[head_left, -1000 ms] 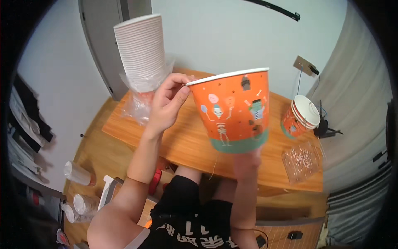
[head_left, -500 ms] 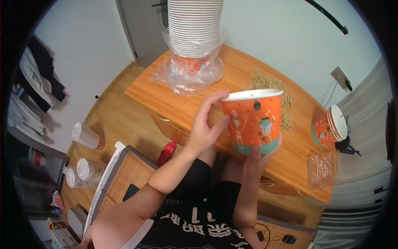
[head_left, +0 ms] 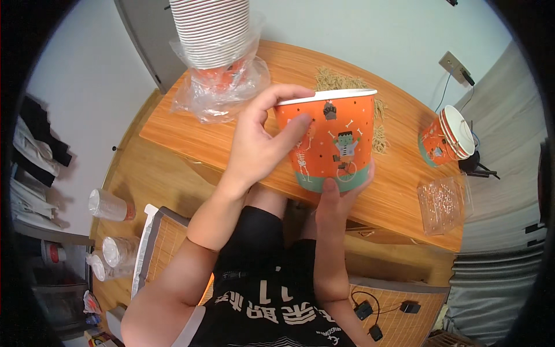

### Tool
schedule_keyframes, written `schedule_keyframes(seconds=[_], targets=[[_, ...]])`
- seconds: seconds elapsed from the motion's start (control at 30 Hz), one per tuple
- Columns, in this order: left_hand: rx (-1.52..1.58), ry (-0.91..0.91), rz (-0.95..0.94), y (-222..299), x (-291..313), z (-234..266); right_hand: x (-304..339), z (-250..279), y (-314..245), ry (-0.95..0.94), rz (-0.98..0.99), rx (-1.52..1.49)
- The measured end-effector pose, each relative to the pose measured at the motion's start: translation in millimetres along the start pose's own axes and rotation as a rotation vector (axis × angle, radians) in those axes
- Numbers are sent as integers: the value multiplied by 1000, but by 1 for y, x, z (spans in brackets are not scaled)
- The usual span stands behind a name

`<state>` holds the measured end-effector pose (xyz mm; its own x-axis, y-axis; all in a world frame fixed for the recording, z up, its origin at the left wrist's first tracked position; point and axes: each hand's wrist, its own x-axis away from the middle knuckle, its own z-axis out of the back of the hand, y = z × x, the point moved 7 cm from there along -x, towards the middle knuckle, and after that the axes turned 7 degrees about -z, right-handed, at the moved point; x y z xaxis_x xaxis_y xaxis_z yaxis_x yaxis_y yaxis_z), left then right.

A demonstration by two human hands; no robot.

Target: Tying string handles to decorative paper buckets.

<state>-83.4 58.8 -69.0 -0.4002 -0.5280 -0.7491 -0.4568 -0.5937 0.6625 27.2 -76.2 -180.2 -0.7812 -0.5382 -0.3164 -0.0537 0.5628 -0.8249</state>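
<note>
Between both hands I hold an orange paper bucket [head_left: 326,136] with a white rim, a green base band and cartoon figures. My left hand [head_left: 263,130] grips its rim and left side, the thumb lying across the front. Under its lower right edge my right hand [head_left: 344,194] supports it, thumb on the green band and fingers mostly hidden behind. The bucket is nearly upright above the table's front part; its inside is out of sight. Behind it lies a pile of tan strands [head_left: 341,81], partly covered by the bucket.
A tall stack of paper buckets [head_left: 211,34] in clear plastic stands at the table's back left. On the right are a few nested buckets [head_left: 436,141] and a clear plastic box [head_left: 440,205] holding small beads. Wrapped stacks [head_left: 108,205] stand on the floor at left.
My view has shifted, so the table's items sit further left and lower right. The bucket appears larger and slightly turned in my hands, both still holding it.
</note>
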Motion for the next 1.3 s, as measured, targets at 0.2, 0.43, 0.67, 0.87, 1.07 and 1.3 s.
schedule_keyframes(seconds=[0.2,0.43,0.67,0.87,1.07,1.3], targets=[[63,-48,198,-20,1,-7,2,12,-3,28,3,79],[283,-134,454,-59,27,11,12,18,14,-10,100,301],[388,-136,505,-62,30,20,4,19,19,-39,80,236],[386,-123,468,-65,32,18,5,17,20,-39,24,175],[372,-76,392,-57,29,10,5,21,20,-23,43,177],[321,-113,377,-54,30,8,6,22,20,-37,35,195]])
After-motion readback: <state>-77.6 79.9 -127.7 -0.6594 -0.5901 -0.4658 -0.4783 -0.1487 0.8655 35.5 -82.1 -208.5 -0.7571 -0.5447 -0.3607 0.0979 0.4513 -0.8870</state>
